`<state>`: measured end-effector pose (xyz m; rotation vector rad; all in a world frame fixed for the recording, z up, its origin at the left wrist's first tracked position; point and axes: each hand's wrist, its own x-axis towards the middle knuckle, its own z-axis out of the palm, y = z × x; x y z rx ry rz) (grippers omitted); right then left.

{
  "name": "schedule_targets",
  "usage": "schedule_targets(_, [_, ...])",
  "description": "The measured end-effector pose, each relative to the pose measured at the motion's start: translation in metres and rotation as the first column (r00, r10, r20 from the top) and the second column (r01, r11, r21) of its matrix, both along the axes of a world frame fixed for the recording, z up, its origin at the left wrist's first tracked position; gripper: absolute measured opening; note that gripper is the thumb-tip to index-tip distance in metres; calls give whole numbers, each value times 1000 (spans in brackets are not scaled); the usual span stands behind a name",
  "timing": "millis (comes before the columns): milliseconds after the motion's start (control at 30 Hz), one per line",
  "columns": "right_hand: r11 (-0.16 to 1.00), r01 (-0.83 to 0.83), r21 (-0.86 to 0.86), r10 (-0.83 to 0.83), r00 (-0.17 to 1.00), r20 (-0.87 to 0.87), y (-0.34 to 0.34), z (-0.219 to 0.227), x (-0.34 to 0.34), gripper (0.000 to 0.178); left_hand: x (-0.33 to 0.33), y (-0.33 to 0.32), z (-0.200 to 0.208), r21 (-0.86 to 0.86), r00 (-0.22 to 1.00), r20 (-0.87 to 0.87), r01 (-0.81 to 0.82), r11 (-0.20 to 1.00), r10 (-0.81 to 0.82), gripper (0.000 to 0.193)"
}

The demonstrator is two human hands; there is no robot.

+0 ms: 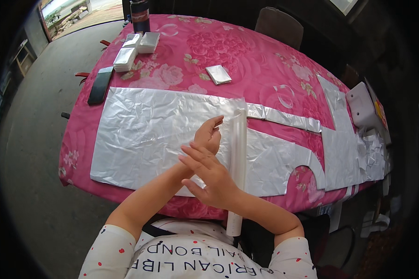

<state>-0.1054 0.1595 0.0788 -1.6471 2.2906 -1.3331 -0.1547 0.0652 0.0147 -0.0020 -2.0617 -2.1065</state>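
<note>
both hands lie flat and released, crossed at the wrists: the left hand (209,135) presses the silver foil sheet (144,135) beside a long ruler (238,153), and the right hand (208,179) rests over it. the foil is spread on the pink floral surface (246,56).

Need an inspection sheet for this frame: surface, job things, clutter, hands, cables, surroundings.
Surface: table under a pink floral cloth.
Job's things: crinkled foil sheet spread flat; long ruler lying across it.
Clutter: folded foil packets, one packet, phone, dark bottle, white box.
Hands: left hand flat on the foil; right hand open, crossing over the left forearm beside the ruler.
Cables: nothing seen.
Surroundings: chair, concrete floor.
</note>
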Motion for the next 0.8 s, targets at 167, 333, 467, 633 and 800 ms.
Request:
schedule_targets(167, [932,337,129,-331,941,-66,95,-26,-22,39,-47,-2,16,783,913,337,-138,606,-228,58])
schedule_targets(333, [941,220,258,-216,975,-45,125,-39,-38,45,-60,-4,3,834,851,398,-180,522,-342,72])
schedule_targets(467, [937,118,328,-59,981,-184,119,-47,-51,51,-57,-15,9,645,830,504,-178,743,-239,64])
schedule_targets(633, [927,37,372,86,947,-309,55,-48,-49,53,-22,-64,44,349,932,353,-50,936,-82,43])
schedule_targets(800, [685,-714,142,687,699,200,-68,0,29,45,59,-157,63,213,953,295,-134,968,67,33])
